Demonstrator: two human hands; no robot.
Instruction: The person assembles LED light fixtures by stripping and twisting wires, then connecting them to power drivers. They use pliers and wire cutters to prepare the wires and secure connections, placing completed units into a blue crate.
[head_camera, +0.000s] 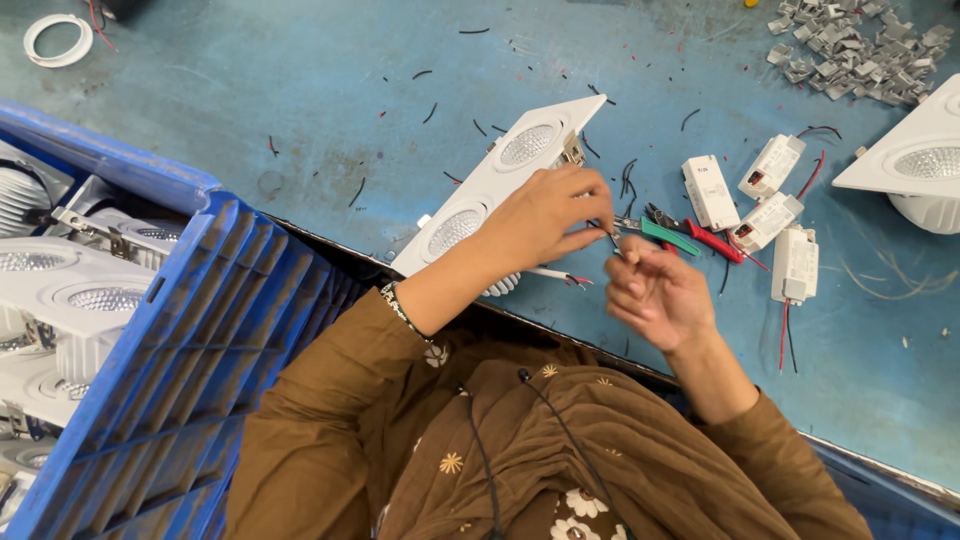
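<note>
While both hands meet over blue worktop (300, 90) | left hand (545, 215) pinches thin wire (612, 238) beside white twin downlight (500, 180) | right hand (655, 290) curled shut on same wire | cutters (685, 236) just behind

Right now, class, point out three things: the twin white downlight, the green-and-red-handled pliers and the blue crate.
Twin white downlight (500, 170), head view, on its white frame between the lenses.
Pliers (690, 238), head view, on the handles.
Blue crate (220, 330), head view, on its ribbed wall.

Blue crate (200, 330) (left), white driver boxes (770, 215), metal clips pile (860, 50), white ring (58, 40)
</note>
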